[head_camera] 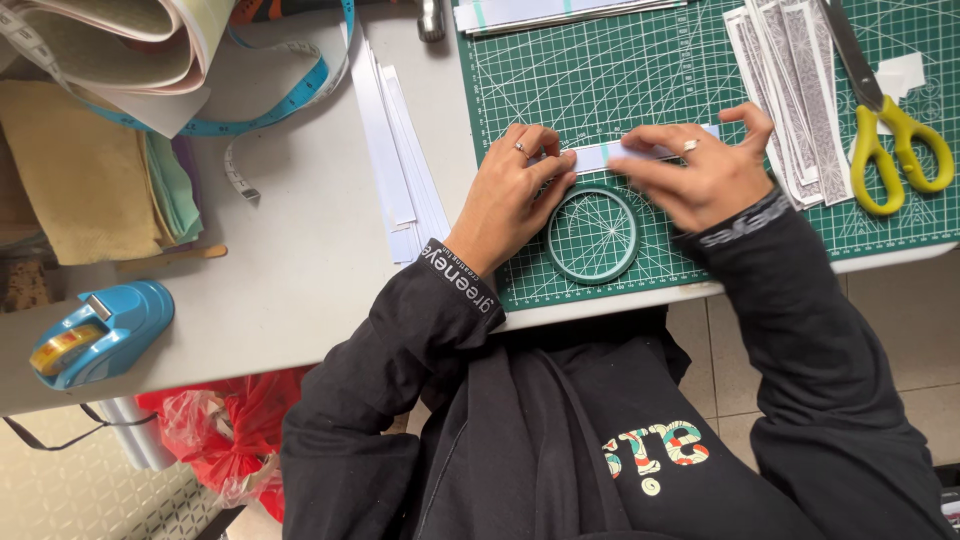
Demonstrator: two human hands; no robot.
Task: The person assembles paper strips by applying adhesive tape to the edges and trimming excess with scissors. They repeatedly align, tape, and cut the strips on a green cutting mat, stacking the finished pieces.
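Paper strip [612, 153], pale with a light-blue band, lies on the green cutting mat [640, 70] at centre frame, pinched flat by both hands: left hand [515, 195] fingertips press its left end, right hand [700, 170] pins the right. A green ring [592, 235] sits just below. Patterned strips [800, 95] and yellow-handled scissors [885, 120] lie at right, white strips [400, 160] left, a blue tape dispenser [100, 333] at lower left.

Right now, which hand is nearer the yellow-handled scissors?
Right. The right hand presses the paper strip just beside the scissors; the left hand is farther away, across the strip.
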